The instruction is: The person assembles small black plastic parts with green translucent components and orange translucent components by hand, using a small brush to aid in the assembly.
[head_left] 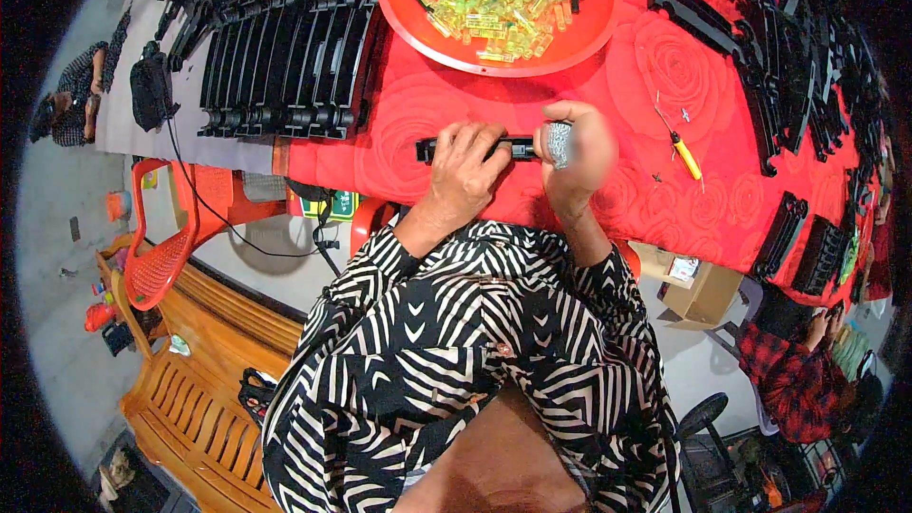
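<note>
A long black plastic part [521,149] lies crosswise on the red tablecloth in front of me. My left hand [468,157] is closed over its left half, fingers pressed on it. At the part's right end is my right hand [581,154], its fingers curled. A grey mottled piece [560,145] shows at that hand, its kind unclear, and the hand is partly blurred. Just beyond, a red round tray [408,36] holds a heap of clear yellow-green plastic pieces [494,14] and some black parts.
To the left stand stacked black plastic parts [285,66] in rows. A yellow-handled screwdriver [686,157] lies right of my hands. More black parts [760,57] cover the far right. An orange-red chair [157,271] and wooden bench [204,408] are at left; a person in red plaid [788,370] sits at right.
</note>
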The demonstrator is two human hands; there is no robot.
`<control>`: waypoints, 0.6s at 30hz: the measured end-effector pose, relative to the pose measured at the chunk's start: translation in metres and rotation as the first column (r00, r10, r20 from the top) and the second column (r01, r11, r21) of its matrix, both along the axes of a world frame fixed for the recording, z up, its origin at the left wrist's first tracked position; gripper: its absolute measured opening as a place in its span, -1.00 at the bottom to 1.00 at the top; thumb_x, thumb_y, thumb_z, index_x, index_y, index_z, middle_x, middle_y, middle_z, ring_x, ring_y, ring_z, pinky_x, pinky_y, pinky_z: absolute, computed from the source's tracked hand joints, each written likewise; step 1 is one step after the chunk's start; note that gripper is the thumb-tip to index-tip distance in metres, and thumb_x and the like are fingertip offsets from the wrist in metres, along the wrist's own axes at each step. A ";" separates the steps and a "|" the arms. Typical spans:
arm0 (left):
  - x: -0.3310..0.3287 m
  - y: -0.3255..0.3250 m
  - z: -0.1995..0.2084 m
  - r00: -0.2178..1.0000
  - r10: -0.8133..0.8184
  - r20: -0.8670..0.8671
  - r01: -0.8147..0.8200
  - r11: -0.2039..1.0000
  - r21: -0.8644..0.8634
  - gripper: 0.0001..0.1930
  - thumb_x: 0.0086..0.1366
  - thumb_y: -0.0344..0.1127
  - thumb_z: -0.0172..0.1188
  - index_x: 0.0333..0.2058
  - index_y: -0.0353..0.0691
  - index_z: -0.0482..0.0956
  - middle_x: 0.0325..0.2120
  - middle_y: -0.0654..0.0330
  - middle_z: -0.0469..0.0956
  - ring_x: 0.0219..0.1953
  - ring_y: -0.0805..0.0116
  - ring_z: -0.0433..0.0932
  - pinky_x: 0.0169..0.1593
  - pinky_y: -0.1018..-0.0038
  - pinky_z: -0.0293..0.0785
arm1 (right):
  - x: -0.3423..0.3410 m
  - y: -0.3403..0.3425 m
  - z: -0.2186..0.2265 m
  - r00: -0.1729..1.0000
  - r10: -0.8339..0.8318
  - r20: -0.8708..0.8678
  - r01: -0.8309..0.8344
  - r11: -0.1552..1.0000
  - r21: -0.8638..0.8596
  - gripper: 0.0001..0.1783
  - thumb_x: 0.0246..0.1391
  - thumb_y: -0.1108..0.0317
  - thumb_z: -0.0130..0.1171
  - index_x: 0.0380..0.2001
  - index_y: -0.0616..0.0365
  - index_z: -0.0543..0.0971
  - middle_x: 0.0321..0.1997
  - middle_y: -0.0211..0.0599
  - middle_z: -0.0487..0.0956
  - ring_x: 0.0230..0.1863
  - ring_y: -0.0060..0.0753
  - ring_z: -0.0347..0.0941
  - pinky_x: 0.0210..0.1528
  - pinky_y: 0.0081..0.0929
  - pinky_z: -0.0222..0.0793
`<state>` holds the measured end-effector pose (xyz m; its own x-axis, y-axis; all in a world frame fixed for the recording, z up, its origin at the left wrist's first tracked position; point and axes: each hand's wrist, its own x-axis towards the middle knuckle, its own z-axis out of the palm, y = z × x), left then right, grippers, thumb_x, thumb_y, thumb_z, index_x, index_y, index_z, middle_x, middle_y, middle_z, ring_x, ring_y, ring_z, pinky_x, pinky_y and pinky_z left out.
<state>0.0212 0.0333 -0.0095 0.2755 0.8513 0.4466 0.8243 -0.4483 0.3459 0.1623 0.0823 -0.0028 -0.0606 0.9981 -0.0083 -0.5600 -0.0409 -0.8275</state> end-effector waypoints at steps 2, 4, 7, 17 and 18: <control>0.000 0.000 -0.001 1.000 -0.003 0.019 0.003 1.000 -0.003 -0.79 -0.06 -0.40 0.13 -0.36 -0.24 0.49 -0.20 0.12 0.44 -0.15 0.19 0.42 -0.05 0.21 0.26 | -0.002 -0.001 0.001 1.000 -0.023 0.013 0.023 0.999 0.036 -0.58 0.11 0.18 -0.20 -0.34 0.42 0.41 -0.78 -0.39 0.22 -0.79 -0.58 0.04 -0.67 -0.52 0.01; 0.001 0.000 -0.002 1.000 -0.006 0.016 0.006 1.000 0.007 -0.79 -0.06 -0.40 0.14 -0.37 -0.24 0.49 -0.21 0.13 0.45 -0.16 0.20 0.42 -0.07 0.23 0.27 | -0.002 -0.001 -0.001 1.000 -0.015 0.011 0.015 0.999 0.037 -0.59 0.09 0.18 -0.20 -0.35 0.42 0.41 -0.78 -0.39 0.22 -0.79 -0.58 0.04 -0.67 -0.52 0.01; 0.000 0.000 -0.002 1.000 -0.004 0.026 0.004 1.000 0.006 -0.73 -0.10 -0.41 0.22 -0.33 -0.26 0.52 -0.22 0.14 0.47 -0.18 0.16 0.44 -0.10 0.25 0.29 | 0.001 -0.001 -0.006 1.000 0.013 -0.020 -0.012 0.999 0.048 -0.57 0.07 0.17 -0.20 -0.36 0.41 0.44 -0.72 -0.39 0.29 -0.74 -0.60 0.13 -0.65 -0.58 0.05; -0.001 0.001 -0.004 1.000 0.001 0.009 0.000 0.999 -0.039 -0.72 -0.10 -0.42 0.23 -0.31 -0.23 0.52 -0.20 0.16 0.47 -0.16 0.17 0.42 -0.10 0.24 0.27 | -0.007 -0.001 0.002 0.939 -0.072 0.335 0.065 0.997 0.031 -0.60 0.06 0.21 -0.26 -0.49 0.29 0.50 -0.69 -0.44 0.38 -0.69 -0.66 0.22 -0.66 -0.64 0.09; -0.001 0.002 -0.001 1.000 -0.008 -0.013 0.008 0.999 -0.039 -0.77 -0.07 -0.41 0.17 -0.34 -0.22 0.51 -0.21 0.15 0.46 -0.16 0.19 0.41 -0.10 0.25 0.26 | -0.007 0.000 0.003 0.939 -0.072 0.337 0.064 0.997 0.035 -0.60 0.06 0.21 -0.26 -0.49 0.29 0.50 -0.69 -0.44 0.38 -0.69 -0.66 0.22 -0.66 -0.64 0.09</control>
